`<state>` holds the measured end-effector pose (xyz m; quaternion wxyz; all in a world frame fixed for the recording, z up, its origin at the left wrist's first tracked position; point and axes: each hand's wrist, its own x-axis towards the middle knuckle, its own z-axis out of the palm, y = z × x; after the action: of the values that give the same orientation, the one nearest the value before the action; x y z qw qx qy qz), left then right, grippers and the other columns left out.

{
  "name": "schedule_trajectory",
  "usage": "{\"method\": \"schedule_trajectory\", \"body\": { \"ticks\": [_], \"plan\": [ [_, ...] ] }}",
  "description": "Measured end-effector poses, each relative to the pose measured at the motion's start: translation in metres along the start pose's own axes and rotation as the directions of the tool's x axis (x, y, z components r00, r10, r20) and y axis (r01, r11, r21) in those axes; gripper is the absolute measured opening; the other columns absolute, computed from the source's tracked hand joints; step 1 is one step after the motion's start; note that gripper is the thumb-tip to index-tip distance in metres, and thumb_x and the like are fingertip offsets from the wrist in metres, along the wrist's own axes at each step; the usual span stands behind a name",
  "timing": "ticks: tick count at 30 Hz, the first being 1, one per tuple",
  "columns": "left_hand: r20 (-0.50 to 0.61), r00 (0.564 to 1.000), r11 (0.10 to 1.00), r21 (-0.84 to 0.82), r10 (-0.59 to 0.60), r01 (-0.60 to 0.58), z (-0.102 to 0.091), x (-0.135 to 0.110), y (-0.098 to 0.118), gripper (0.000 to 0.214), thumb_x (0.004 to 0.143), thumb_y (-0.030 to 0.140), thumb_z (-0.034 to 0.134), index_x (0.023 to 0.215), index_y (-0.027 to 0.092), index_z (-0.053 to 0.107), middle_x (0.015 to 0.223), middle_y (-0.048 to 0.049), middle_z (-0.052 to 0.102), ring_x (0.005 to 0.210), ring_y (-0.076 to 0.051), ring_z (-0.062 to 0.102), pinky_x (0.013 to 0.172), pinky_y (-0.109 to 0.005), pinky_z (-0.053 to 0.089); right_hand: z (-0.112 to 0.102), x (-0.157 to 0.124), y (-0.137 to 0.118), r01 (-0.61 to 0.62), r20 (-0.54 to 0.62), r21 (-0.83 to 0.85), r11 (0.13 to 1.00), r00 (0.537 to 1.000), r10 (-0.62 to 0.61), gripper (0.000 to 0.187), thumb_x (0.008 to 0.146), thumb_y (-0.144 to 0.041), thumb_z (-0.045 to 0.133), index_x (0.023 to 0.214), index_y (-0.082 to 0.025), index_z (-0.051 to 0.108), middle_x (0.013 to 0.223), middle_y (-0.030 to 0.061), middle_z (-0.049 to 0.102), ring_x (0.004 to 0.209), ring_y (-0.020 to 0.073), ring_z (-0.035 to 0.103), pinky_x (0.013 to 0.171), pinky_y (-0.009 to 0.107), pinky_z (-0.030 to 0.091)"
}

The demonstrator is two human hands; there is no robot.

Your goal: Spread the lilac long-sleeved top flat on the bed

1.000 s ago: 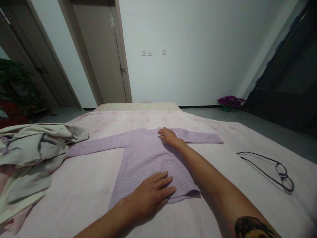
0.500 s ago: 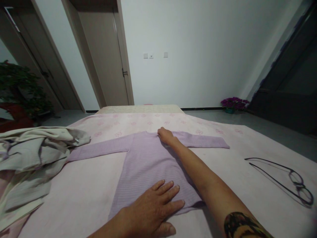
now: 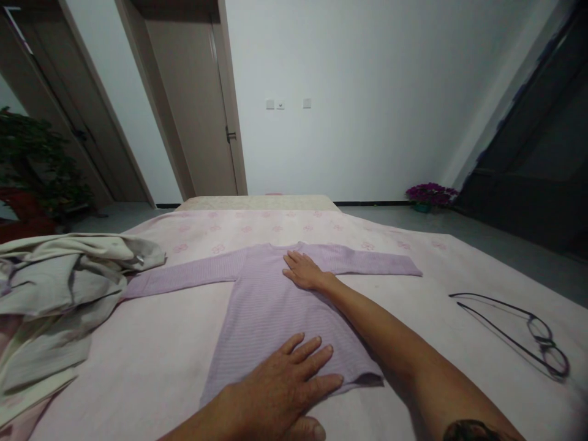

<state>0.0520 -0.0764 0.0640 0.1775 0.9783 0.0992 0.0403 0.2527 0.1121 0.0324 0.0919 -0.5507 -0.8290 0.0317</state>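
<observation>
A lilac knitted sweater [image 3: 271, 306] lies flat on the pink bedspread [image 3: 151, 343], sleeves stretched out to both sides. My left hand [image 3: 287, 383] lies open and flat on the sweater's near hem, fingers spread. My right hand [image 3: 303, 271] rests flat on the upper chest of the sweater, just below the neckline, fingers stretched out. Neither hand holds anything.
A heap of beige and grey clothes [image 3: 59, 294] lies at the left of the bed. A pair of dark-rimmed glasses [image 3: 528, 331] sits on the bedspread at right. Beyond the bed are a door [image 3: 193, 104], a green plant [image 3: 32, 165] and purple flowers [image 3: 429, 193].
My right hand has slid from the neckline down and slightly left onto the sweater's chest, opening flat. My left hand stays on the hem.
</observation>
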Motion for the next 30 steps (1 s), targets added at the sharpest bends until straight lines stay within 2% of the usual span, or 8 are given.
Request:
{"method": "schedule_trajectory", "body": {
  "ticks": [5,8,12,16,19,21,25,30],
  "plan": [
    [-0.006,1.0,1.0,0.022,-0.013,0.013,0.003,-0.001,0.001,0.072,0.098,0.062,0.042,0.16,0.029,0.023,0.167,-0.0126,0.02,0.154,-0.036,0.019,0.123,-0.057,0.022,-0.01,-0.024,0.035,-0.136,-0.055,0.053,0.989,0.989,0.139,0.045,0.1,-0.04,0.045,0.14,-0.022,0.057,0.148,0.0072,0.055,0.135,0.0189,0.049,0.111,0.029,0.034],
    [-0.02,1.0,1.0,0.028,-0.01,0.011,0.004,-0.001,0.001,0.073,0.098,0.061,0.046,0.16,0.03,0.024,0.167,-0.0117,0.021,0.154,-0.036,0.02,0.123,-0.057,0.022,-0.027,-0.043,0.077,-0.374,-0.165,0.043,0.927,0.912,0.375,0.044,0.1,-0.027,0.04,0.139,-0.019,0.057,0.144,0.0092,0.058,0.131,0.0194,0.051,0.11,0.029,0.035],
    [-0.014,1.0,1.0,0.013,-0.014,0.014,0.005,0.0,0.0,0.073,0.097,0.062,0.045,0.16,0.031,0.025,0.167,-0.0115,0.02,0.153,-0.037,0.02,0.123,-0.058,0.021,-0.052,-0.083,0.142,-0.721,-0.287,0.053,0.691,0.652,0.702,0.05,0.096,-0.023,0.042,0.143,-0.013,0.053,0.147,0.0191,0.051,0.133,0.0329,0.047,0.108,0.045,0.037],
    [0.0,1.0,1.0,0.001,-0.018,0.018,0.007,0.001,-0.002,0.074,0.096,0.064,0.045,0.16,0.032,0.024,0.168,-0.0107,0.019,0.153,-0.037,0.02,0.123,-0.058,0.021,-0.066,-0.125,0.193,-0.914,-0.295,0.093,0.396,0.355,0.887,0.049,0.094,-0.025,0.043,0.134,-0.003,0.058,0.137,0.0316,0.053,0.128,0.0421,0.049,0.101,0.055,0.04],
    [-0.019,1.0,1.0,0.005,-0.012,0.012,0.008,0.001,-0.002,0.074,0.096,0.064,0.047,0.159,0.032,0.026,0.167,-0.0105,0.021,0.153,-0.037,0.022,0.123,-0.057,0.022,-0.068,-0.144,0.219,-0.954,-0.255,0.106,0.28,0.246,0.935,0.05,0.091,-0.032,0.051,0.131,-0.004,0.062,0.13,0.0333,0.057,0.125,0.0432,0.051,0.095,0.055,0.044],
    [-0.023,1.0,1.0,0.009,-0.015,0.015,0.007,0.001,-0.001,0.074,0.096,0.064,0.046,0.159,0.032,0.026,0.167,-0.0105,0.021,0.153,-0.036,0.022,0.123,-0.057,0.022,-0.067,-0.148,0.23,-0.957,-0.226,0.107,0.271,0.242,0.944,0.051,0.089,-0.038,0.056,0.128,-0.006,0.065,0.127,0.0327,0.06,0.123,0.0425,0.054,0.092,0.053,0.047],
    [-0.012,0.999,1.0,-0.004,-0.03,0.03,0.003,0.001,0.001,0.073,0.096,0.063,0.047,0.159,0.032,0.027,0.168,-0.0099,0.021,0.153,-0.036,0.021,0.124,-0.056,0.021,-0.067,-0.149,0.242,-0.935,-0.164,0.114,0.335,0.315,0.935,0.042,0.085,-0.035,0.06,0.12,-0.014,0.071,0.115,0.0244,0.069,0.107,0.0345,0.066,0.083,0.043,0.052],
    [0.005,1.0,0.999,-0.023,-0.024,0.025,0.002,0.0,0.002,0.074,0.096,0.064,0.047,0.159,0.032,0.027,0.168,-0.0108,0.019,0.153,-0.037,0.019,0.123,-0.059,0.02,-0.072,-0.163,0.245,-0.921,-0.237,0.104,0.376,0.345,0.908,0.048,0.09,-0.03,0.052,0.136,-0.019,0.061,0.124,0.0201,0.066,0.113,0.032,0.064,0.086,0.041,0.052]
  ]
}}
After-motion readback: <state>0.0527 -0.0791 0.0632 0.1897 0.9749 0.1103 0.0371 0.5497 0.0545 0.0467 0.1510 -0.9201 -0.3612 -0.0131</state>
